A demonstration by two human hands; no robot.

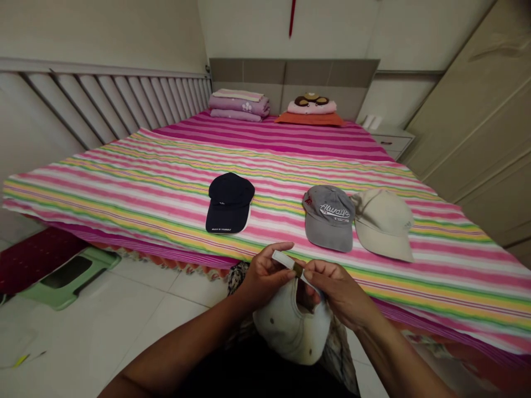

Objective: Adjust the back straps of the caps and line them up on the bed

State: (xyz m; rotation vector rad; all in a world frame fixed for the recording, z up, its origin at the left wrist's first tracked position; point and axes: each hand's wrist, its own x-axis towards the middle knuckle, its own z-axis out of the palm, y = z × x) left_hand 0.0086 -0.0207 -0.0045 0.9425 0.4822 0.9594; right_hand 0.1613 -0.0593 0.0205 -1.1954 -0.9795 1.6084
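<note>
A white cap (288, 326) hangs in front of me, crown down, near the bed's front edge. My left hand (265, 273) pinches one end of its back strap (286, 260). My right hand (334, 287) pinches the other end by the small brown buckle. Both hands are closed on the strap. On the striped bed (166, 166) lie a navy cap (229, 203) at the centre left, a grey cap with white lettering (329, 216) to the right, and a beige cap (384, 224) touching the grey one.
Folded pink bedding (238, 104) and an orange pillow with a plush toy (311, 110) lie at the headboard. A green stool (68, 276) stands on the tiled floor at the left. A nightstand (390, 138) and a wardrobe (477, 121) are on the right.
</note>
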